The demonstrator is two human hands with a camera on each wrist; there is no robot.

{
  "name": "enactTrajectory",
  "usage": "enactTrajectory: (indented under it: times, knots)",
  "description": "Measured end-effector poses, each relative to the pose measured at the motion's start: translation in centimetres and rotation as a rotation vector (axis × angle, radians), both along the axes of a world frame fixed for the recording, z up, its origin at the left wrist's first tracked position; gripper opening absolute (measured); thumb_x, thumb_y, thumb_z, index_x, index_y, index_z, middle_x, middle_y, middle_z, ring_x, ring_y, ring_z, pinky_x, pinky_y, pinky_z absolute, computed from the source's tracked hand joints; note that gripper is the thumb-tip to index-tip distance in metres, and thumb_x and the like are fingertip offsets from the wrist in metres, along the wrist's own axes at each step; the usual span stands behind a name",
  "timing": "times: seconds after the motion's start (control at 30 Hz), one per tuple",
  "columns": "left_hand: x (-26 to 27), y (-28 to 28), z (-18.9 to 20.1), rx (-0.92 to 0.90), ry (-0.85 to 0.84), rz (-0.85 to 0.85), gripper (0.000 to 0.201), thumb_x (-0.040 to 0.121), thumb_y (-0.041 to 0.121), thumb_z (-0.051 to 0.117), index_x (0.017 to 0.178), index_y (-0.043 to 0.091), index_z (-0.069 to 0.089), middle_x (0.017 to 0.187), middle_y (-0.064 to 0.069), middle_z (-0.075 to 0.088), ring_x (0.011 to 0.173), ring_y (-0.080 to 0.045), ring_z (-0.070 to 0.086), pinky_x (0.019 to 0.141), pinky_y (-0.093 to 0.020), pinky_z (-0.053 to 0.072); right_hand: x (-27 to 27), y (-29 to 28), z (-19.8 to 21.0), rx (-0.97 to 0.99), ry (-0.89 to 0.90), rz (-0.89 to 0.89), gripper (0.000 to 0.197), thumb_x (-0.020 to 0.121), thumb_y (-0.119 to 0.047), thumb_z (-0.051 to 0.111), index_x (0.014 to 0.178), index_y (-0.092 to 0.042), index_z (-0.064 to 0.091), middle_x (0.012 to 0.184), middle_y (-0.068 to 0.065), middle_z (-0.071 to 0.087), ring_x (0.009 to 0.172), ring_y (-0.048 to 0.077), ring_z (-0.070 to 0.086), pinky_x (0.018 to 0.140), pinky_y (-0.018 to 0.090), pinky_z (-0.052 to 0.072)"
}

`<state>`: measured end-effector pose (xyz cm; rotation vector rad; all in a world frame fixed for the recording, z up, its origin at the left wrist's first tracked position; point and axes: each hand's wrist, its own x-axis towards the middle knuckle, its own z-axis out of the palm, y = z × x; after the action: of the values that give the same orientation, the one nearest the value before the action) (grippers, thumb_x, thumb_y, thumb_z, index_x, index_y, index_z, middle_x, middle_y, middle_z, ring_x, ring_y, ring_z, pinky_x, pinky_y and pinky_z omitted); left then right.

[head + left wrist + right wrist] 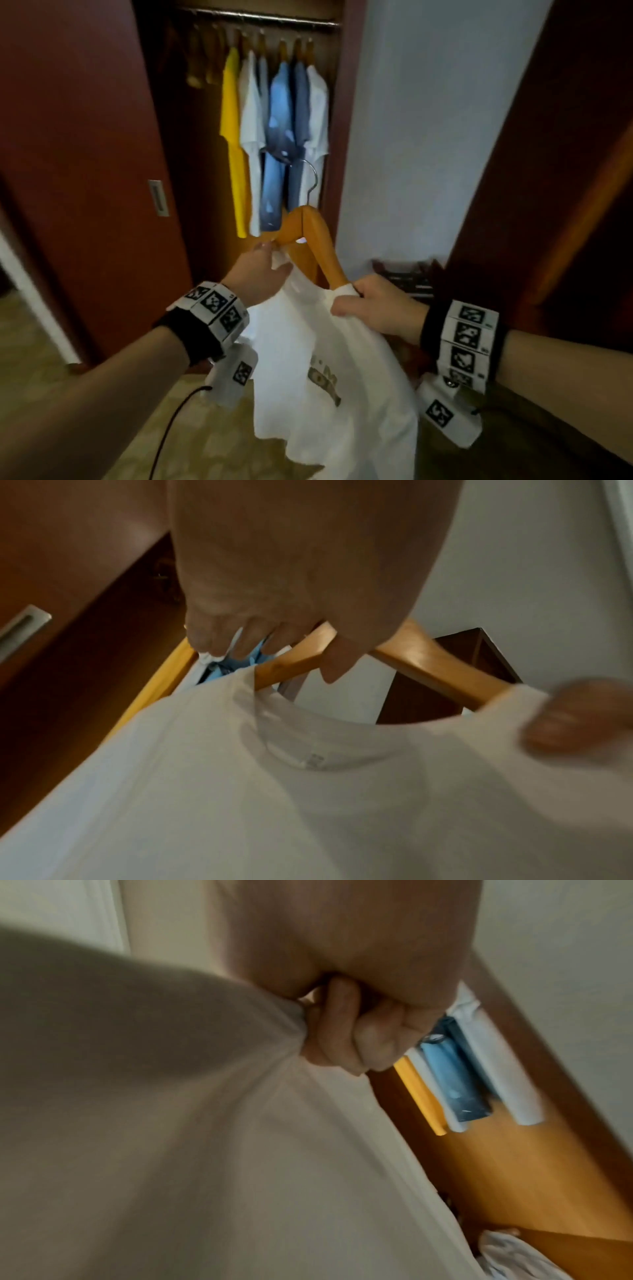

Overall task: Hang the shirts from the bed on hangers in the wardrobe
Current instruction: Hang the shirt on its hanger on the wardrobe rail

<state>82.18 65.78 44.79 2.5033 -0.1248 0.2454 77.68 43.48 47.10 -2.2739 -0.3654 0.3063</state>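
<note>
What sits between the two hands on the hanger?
Left wrist view: between the left hand and right hand runs the wooden hanger's bare arm, above the white shirt's open collar.

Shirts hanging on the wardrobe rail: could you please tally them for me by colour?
Yellow short-sleeved shirt: 1
White short-sleeved shirts: 2
Blue short-sleeved shirts: 2
Total: 5 on the wardrobe rail
Not counted: the white printed shirt on the wooden hanger being held.
</note>
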Motion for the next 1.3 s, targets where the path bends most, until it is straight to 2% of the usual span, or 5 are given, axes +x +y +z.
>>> enactTrajectory:
  times: [0.33,0.6,1.0,1.13,1.3]
  knots:
    - [15.1,12.1,7.2,0.313,0.097,0.029,0.054,0.1,0.029,0.049,0.15,0.017,0.033,0.149,-0.009,0.043,0.135,-0.026,0.043,0.106,-0.03,0.034,20.0,17.3,5.4,0.222,0.006,0.036,0.017,0.08,-0.028,0.071,0.075,-0.012,0.07,0.067,0.002,0.062,0.063,0.016,0.061,0.052,0.021,0.04]
    - [26.6,18.5,10.4,-0.049,-0.119,0.051,0.044,0.084,0.017,0.044,0.126,0.013,0.057,0.116,-0.004,0.066,0.107,-0.024,0.061,0.09,-0.039,0.049,33.7,26.6,9.8,0.336,-0.008,0.03,0.012,0.07,-0.029,0.07,0.073,-0.018,0.069,0.074,0.005,0.07,0.075,0.022,0.07,0.07,0.033,0.057]
    - [45.1,26.8,15.8,-0.236,-0.206,-0.113,0.04,0.08,0.012,0.044,0.116,0.01,0.061,0.101,-0.015,0.068,0.086,-0.029,0.07,0.074,-0.045,0.06,49.8,35.0,15.9,0.381,-0.12,-0.152,0.014,0.073,-0.017,0.068,0.082,-0.007,0.071,0.065,0.003,0.063,0.058,0.016,0.061,0.044,0.015,0.041]
    - [50.7,27.7,18.4,-0.292,-0.245,-0.249,0.036,0.074,0.017,0.04,0.1,0.012,0.065,0.094,-0.019,0.07,0.084,-0.033,0.069,0.074,-0.05,0.058,53.7,36.0,18.8,0.408,-0.147,-0.223,0.005,0.074,-0.012,0.064,0.073,-0.008,0.067,0.054,0.001,0.061,0.057,0.018,0.059,0.052,0.022,0.04]
    - [55.8,29.6,21.7,-0.076,-0.31,-0.329,0.031,0.069,0.028,0.04,0.083,0.022,0.067,0.091,-0.013,0.072,0.089,-0.029,0.068,0.078,-0.045,0.055,58.1,37.9,21.1,0.417,-0.074,-0.255,0.009,0.065,-0.017,0.063,0.072,-0.014,0.059,0.074,0.012,0.05,0.073,0.027,0.043,0.06,0.031,0.03]
